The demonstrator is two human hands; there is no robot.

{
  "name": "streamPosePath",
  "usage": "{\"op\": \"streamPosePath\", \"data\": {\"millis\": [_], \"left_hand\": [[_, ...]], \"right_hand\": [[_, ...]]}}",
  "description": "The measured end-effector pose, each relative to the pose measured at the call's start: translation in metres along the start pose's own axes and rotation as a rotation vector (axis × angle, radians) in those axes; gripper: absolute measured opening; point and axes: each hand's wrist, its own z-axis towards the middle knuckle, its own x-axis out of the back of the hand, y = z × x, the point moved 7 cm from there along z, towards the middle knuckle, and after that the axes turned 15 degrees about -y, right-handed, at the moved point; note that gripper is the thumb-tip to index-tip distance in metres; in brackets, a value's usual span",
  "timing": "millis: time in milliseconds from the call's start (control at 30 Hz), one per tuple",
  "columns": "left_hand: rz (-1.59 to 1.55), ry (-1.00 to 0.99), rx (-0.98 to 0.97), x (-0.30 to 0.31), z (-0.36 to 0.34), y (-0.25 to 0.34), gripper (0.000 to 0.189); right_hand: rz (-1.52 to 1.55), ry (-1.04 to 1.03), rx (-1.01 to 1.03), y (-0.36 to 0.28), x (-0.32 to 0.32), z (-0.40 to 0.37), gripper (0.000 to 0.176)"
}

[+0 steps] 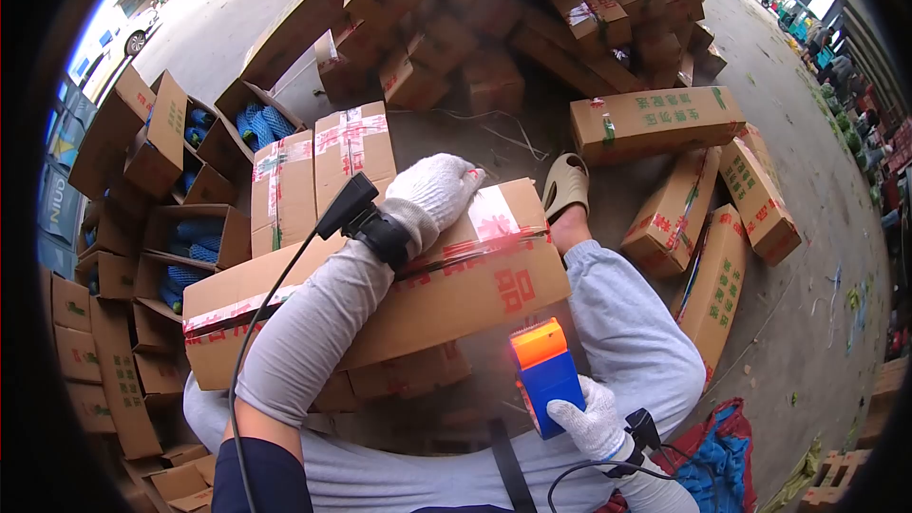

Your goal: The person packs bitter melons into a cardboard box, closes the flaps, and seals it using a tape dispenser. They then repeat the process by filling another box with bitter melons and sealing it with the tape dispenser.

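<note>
A long cardboard box (446,309) with red print lies across my lap, red-and-white tape running along its top. My left hand (432,192), in a white knit glove, is closed over the far side of this box; its fingertips are partly hidden. Close to my right knee, my right hand (594,420), also gloved, is wrapped round a blue and orange tape dispenser (546,380). The dispenser's orange end points up toward the box's near right corner, apparently just apart from it. A black strap device with a cable (366,223) sits on my left wrist.
Taped boxes (353,147) stand just beyond the lap box. At left, open cartons (195,228) hold produce in blue netting. A heap of closed boxes (589,14) rises ahead, with several more boxes (717,275) at right. Red and blue cloth (717,465) lies at lower right.
</note>
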Motion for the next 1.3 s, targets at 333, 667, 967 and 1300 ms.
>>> {"op": "streamPosePath", "data": {"millis": [333, 667, 967, 1300], "left_hand": [[-0.167, -0.030, -0.110, -0.017, 0.022, -0.021, 0.013], [-0.516, -0.054, 0.238, -0.007, 0.014, -0.034, 0.052], [-1.122, 0.049, 0.421, -0.007, 0.009, -0.053, 0.077], [-0.716, -0.282, -0.259, -0.015, 0.025, -0.021, 0.031]], "right_hand": [[-0.363, -0.514, -0.050, 0.115, 0.016, 0.112, 0.054], [-0.539, -0.394, 0.065, 0.035, 0.051, 0.298, 0.045], [-0.502, -0.097, 0.558, -0.195, 0.080, 0.491, 0.039], [-1.132, -0.296, 0.903, -0.235, 0.013, 0.269, 0.036]]}}
